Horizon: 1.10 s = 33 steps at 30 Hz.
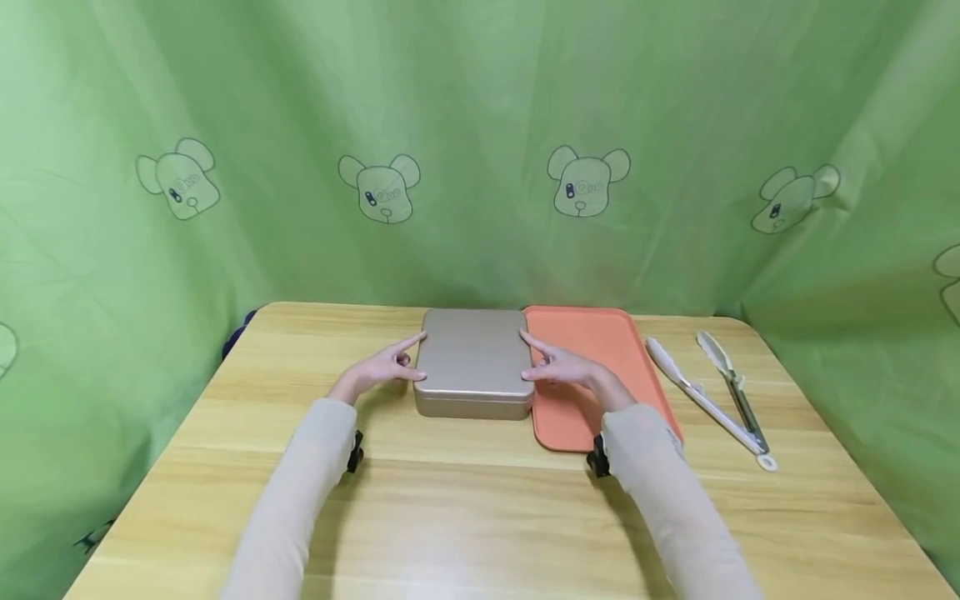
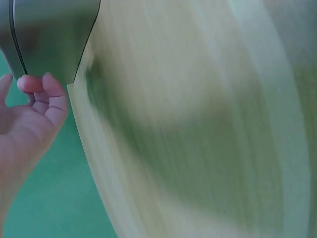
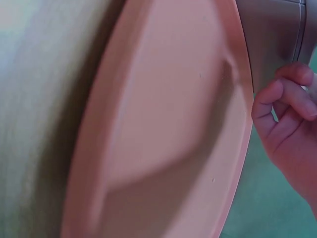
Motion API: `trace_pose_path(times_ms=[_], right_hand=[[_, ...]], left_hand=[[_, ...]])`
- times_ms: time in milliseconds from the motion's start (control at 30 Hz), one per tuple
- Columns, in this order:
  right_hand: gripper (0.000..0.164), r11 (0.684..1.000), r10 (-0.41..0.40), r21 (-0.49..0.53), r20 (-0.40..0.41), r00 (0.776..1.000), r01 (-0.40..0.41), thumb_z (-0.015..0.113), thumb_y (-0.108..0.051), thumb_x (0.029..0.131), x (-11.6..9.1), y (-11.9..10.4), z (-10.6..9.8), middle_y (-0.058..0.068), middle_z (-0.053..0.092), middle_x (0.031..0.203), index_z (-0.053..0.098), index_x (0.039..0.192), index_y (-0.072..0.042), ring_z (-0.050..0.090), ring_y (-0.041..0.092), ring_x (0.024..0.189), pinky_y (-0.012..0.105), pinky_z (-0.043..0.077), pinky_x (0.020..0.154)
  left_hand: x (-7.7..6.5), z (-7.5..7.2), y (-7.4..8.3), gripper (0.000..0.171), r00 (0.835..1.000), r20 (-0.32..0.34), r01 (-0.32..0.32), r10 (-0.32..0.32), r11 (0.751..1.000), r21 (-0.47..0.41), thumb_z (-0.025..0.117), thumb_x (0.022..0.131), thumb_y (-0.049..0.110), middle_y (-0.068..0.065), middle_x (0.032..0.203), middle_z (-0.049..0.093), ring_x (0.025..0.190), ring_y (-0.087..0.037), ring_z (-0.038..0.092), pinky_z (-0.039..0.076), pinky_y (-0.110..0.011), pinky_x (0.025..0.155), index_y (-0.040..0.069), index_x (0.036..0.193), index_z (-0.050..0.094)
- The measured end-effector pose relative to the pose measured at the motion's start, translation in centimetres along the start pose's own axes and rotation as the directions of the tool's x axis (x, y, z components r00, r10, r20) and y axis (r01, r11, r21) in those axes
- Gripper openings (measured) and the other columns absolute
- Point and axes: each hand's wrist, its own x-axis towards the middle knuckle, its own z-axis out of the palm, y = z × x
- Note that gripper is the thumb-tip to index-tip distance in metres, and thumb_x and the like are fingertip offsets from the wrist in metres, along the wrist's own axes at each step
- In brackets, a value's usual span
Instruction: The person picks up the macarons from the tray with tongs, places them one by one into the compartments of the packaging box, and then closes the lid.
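A champagne-coloured metal tin box [image 1: 474, 408] with its lid [image 1: 474, 350] on sits at the far middle of the table. At its left side my left hand [image 1: 381, 365] holds the lid's edge with thumb and forefinger spread along it; the other fingers are curled near the seam. My right hand [image 1: 564, 367] holds the opposite edge the same way, above an orange tray [image 1: 600, 333]. In the left wrist view, curled fingers of the left hand [image 2: 37, 111] are by the tin's side wall [image 2: 54, 39]. The right wrist view shows the right hand's [image 3: 290, 114] bent fingers beside the tin [image 3: 272, 39].
Tongs [image 1: 723, 400] with pale tips lie spread open at the right, beyond the tray. A green curtain [image 1: 480, 167] printed with bear heads hangs behind the wooden table [image 1: 450, 517] and along its sides. The tray's left edge meets the tin.
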Motion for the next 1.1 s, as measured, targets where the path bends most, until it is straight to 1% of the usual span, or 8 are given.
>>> trace_pose_path(times_ms=[167,500,567,633,733,833,967,1100], right_hand=[[0.092,1.000,0.002,-0.027,0.063,0.998,0.000,0.062,-0.021,0.087,0.4,-0.2,-0.3,-0.001,0.033,0.063,-0.008,0.147,-0.025,0.030,0.015,0.052,0.027,0.034,0.054],[0.102,0.998,0.055,-0.043,0.166,0.985,-0.048,0.064,-0.038,0.084,0.9,-0.4,-0.8,-0.004,0.027,0.060,-0.018,0.143,-0.030,0.028,0.009,0.047,0.023,0.034,0.052],[0.102,0.996,0.082,-0.052,0.171,0.982,-0.074,0.064,-0.038,0.084,1.0,-0.6,-0.9,0.002,0.040,0.077,-0.019,0.143,-0.031,0.029,0.009,0.048,0.023,0.034,0.052],[0.101,0.992,0.117,-0.064,0.153,0.981,-0.108,0.065,-0.037,0.083,1.1,-1.0,-0.9,0.012,0.041,0.112,-0.016,0.143,-0.034,0.029,0.009,0.049,0.023,0.033,0.052],[0.099,0.989,0.133,-0.075,0.139,0.981,-0.124,0.064,-0.034,0.084,1.1,-1.6,-1.1,0.014,-0.004,0.148,-0.015,0.143,-0.035,0.029,0.010,0.050,0.023,0.034,0.052],[0.099,0.986,0.155,-0.081,0.138,0.978,-0.144,0.064,-0.032,0.084,1.1,-2.0,-1.2,0.011,-0.012,0.151,-0.015,0.143,-0.037,0.029,0.010,0.049,0.023,0.033,0.051],[0.099,0.982,0.182,-0.070,0.144,0.973,-0.173,0.064,-0.031,0.085,0.9,-1.8,-1.1,0.014,0.003,0.149,-0.016,0.143,-0.038,0.030,0.011,0.049,0.023,0.031,0.049],[0.100,0.981,0.191,-0.060,0.142,0.971,-0.184,0.065,-0.032,0.084,0.5,-1.3,-0.6,0.019,0.014,0.146,-0.016,0.142,-0.038,0.030,0.011,0.049,0.023,0.030,0.048]], left_hand=[[0.2,-0.3,0.0,0.088,0.999,0.024,0.042,-0.041,0.999,-0.032,0.065,0.081,0.005,0.000,0.080,0.029,0.068,-0.011,0.028,0.031,-0.020,0.056,0.020,0.148,0.010],[0.3,-0.6,0.1,0.091,0.995,0.050,0.092,-0.092,0.996,0.008,0.067,0.081,0.012,-0.002,0.089,0.032,0.058,-0.008,0.026,0.031,-0.020,0.053,0.025,0.148,0.007],[0.1,-0.7,0.2,0.091,0.993,0.067,0.093,-0.094,0.995,0.023,0.067,0.082,0.014,-0.004,0.093,0.034,0.055,-0.007,0.026,0.034,-0.022,0.057,0.024,0.148,0.005],[0.0,-0.8,0.5,0.091,0.992,0.078,0.096,-0.099,0.995,0.033,0.065,0.083,0.014,-0.005,0.092,0.035,0.053,-0.006,0.027,0.035,-0.024,0.058,0.023,0.148,0.003],[-0.2,-1.1,1.1,0.090,0.991,0.085,0.093,-0.099,0.993,0.066,0.063,0.084,0.012,-0.006,0.089,0.037,0.050,-0.005,0.025,0.033,-0.022,0.055,0.022,0.148,0.001],[-0.2,-1.3,1.6,0.090,0.988,0.104,0.103,-0.114,0.989,0.109,0.063,0.085,0.013,-0.013,0.094,0.042,0.052,-0.005,0.027,0.032,-0.021,0.055,0.022,0.148,-0.001],[0.0,-1.0,1.6,0.092,0.983,0.132,0.109,-0.127,0.985,0.136,0.064,0.084,0.016,-0.030,0.120,0.038,0.055,-0.007,0.029,0.036,-0.026,0.062,0.022,0.148,-0.002],[0.2,-0.6,0.9,0.091,0.979,0.131,0.137,-0.157,0.979,0.151,0.064,0.085,0.018,-0.015,0.095,0.049,0.053,-0.007,0.029,0.034,-0.023,0.057,0.025,0.147,-0.002]])
